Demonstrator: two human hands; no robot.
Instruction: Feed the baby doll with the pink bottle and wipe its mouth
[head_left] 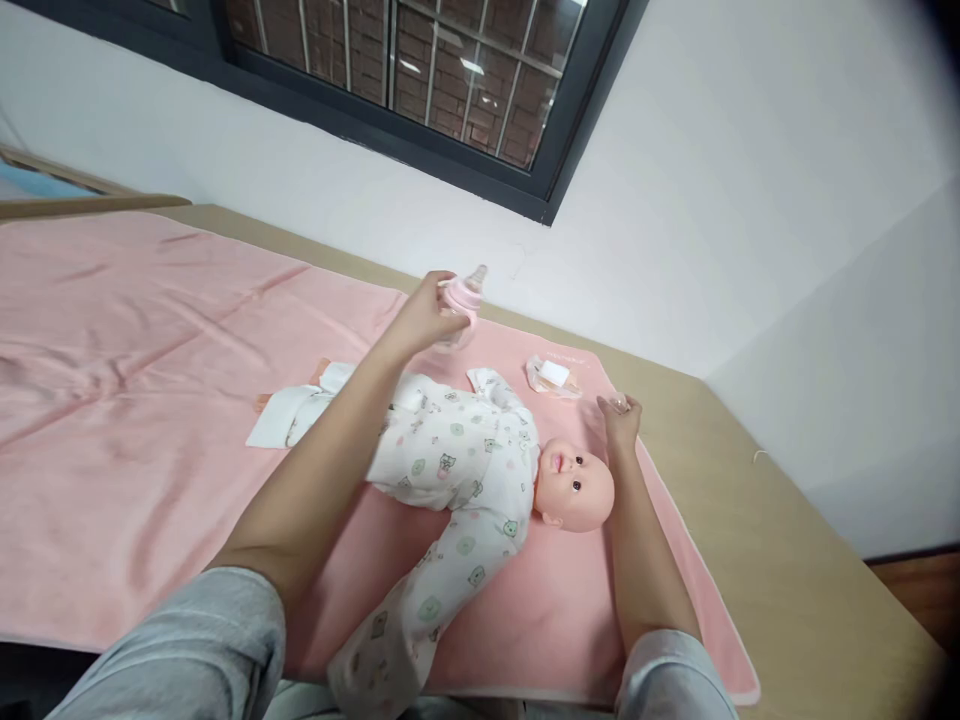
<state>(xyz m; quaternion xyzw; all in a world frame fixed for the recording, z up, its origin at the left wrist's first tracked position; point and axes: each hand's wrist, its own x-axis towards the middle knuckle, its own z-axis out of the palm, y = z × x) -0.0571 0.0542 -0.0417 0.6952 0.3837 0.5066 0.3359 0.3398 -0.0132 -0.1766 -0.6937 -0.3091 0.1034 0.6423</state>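
Clasping the baby bottle point(463, 294), the left hand point(433, 318) holds it tilted, teat up and rightward, beyond the doll point(457, 440); the right hand point(621, 420), nearer the doll's head point(581, 492), curls around a small clear piece point(619, 403), unidentifiable.

Bottle point(465, 292): smooth plastic | Doll's head point(591, 492): smooth plastic | Blanket point(180, 400): matt cloth | Tabletop point(705, 460): wood-look

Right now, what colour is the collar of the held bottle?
The bottle's collar is pale pink, seen best in the head view.
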